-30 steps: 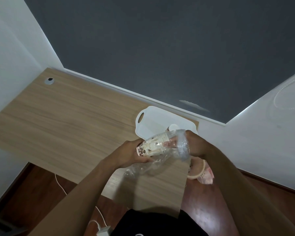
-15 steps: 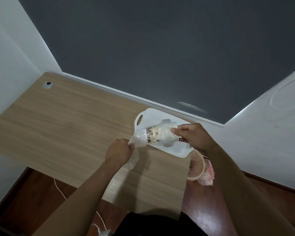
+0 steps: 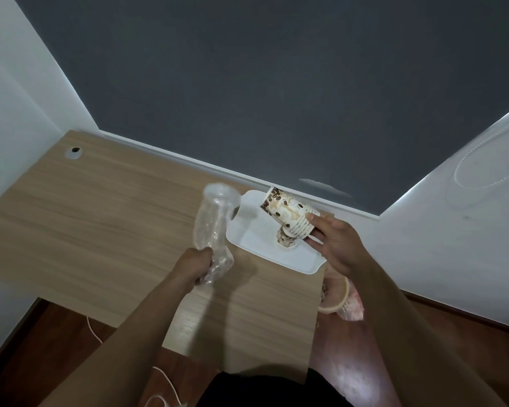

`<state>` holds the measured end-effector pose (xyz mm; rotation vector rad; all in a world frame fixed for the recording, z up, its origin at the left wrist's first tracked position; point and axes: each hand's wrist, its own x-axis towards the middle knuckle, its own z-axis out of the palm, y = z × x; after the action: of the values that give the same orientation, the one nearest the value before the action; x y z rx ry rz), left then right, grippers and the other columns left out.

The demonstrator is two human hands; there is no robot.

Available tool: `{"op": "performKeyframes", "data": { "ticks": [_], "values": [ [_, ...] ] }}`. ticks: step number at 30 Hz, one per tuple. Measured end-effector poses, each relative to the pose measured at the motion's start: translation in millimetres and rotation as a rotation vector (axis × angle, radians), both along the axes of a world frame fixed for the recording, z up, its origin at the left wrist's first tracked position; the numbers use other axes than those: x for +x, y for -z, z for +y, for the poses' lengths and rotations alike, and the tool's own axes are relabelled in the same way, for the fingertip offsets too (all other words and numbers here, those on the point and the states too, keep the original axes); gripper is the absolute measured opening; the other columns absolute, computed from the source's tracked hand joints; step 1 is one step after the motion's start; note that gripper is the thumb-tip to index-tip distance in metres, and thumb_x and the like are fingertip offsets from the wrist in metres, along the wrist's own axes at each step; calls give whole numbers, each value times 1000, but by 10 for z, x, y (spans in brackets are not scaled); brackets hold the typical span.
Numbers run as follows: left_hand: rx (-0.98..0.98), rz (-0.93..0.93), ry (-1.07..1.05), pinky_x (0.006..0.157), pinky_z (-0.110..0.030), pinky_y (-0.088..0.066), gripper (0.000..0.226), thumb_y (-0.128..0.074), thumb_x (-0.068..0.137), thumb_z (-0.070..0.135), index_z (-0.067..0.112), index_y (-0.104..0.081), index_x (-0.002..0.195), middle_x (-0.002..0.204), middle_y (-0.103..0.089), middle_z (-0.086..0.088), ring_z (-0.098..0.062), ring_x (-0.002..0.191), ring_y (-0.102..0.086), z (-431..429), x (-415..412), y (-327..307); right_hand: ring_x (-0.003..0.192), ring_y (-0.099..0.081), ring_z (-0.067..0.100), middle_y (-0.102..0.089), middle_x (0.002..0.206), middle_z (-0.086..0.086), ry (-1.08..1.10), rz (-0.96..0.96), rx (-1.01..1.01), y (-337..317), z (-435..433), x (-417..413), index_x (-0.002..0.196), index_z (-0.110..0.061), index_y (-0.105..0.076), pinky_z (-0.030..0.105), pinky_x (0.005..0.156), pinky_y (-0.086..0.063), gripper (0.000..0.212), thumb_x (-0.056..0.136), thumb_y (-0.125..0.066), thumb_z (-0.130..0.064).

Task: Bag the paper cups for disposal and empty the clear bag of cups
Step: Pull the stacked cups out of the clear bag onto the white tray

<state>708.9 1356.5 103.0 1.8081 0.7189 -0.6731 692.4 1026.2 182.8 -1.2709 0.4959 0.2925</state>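
The left hand (image 3: pixel 199 262) is curled tight round the crumpled lower end of the clear bag (image 3: pixel 215 218). The bag stands up from the fist as an empty tube, its open mouth just left of the tray (image 3: pixel 259 245). The right hand (image 3: pixel 332 242) pinches the rim end of a stack of paper cups (image 3: pixel 285 212) between fingers and thumb. The stack is tilted over the tray's far side with its base pointing up and left. A single cup (image 3: pixel 285 240) stands on the tray under the stack.

The tray lies at the far right corner of the desk (image 3: pixel 100 215), and its near right corner reaches the desk's right edge. The dark wall (image 3: pixel 276 83) runs close behind the tray. Left of the tray, beyond the bag, is a wide stretch of bare wood. Just past the desk edge, below the tray's near corner, a round bin (image 3: pixel 335 301) sits on the floor, partly hidden by the right forearm. A white cable (image 3: pixel 93 330) lies on the floor, well left of the tray.

Half a second ago the cups were inside the bag, which was stretched between both hands above the tray. Now the stack is out and bare, and the bag hangs from the left hand alone.
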Motion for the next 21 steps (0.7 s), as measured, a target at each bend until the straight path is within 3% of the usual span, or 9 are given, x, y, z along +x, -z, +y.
{"op": "performKeyframes", "data": {
  "ticks": [4,8,11,15,18,21],
  "values": [
    [-105,-189,101,53,-26,-47,33,-67,110,34,16,-82,87,68,-74,3,-13,56,-62,-112,5,-115,129,-72,30,-76,135,15,-45,38,86,97,122,-89,135,4,-66,48,117,-52,33,107,-66,-15],
    [-287,-260,196,52,-17,-48,28,-61,115,40,27,-86,118,102,-88,10,-1,62,-69,-342,23,-328,130,-71,30,-76,135,15,-126,87,107,201,255,-128,135,2,-68,49,117,-52,33,107,-66,-16],
    [-339,-246,126,55,-20,-51,28,-60,115,36,22,-84,117,99,-88,9,-3,66,-72,-471,23,-382,128,-72,31,-74,137,18,-161,94,78,270,333,-120,132,-2,-70,46,116,-54,29,106,-68,-14],
    [-322,-245,93,57,-24,-52,24,-63,113,40,27,-83,110,92,-87,18,4,56,-65,-546,38,-340,125,-74,34,-67,145,19,-161,95,-13,355,311,-127,156,-19,-48,42,107,-61,63,100,-77,-13],
    [-329,-253,132,60,-26,-52,26,-64,113,43,27,-83,112,101,-88,15,0,63,-68,-590,43,-326,126,-74,26,-72,143,8,-315,47,-158,381,262,-149,162,-34,-44,44,111,-58,69,103,-74,-15],
    [-324,-284,166,63,-30,-52,26,-63,113,44,29,-83,116,110,-88,12,-11,74,-71,-650,53,-344,121,-76,12,-78,132,-8,-409,32,-265,331,259,-172,156,-42,-47,30,104,-60,67,102,-75,-16]
  ]
}}
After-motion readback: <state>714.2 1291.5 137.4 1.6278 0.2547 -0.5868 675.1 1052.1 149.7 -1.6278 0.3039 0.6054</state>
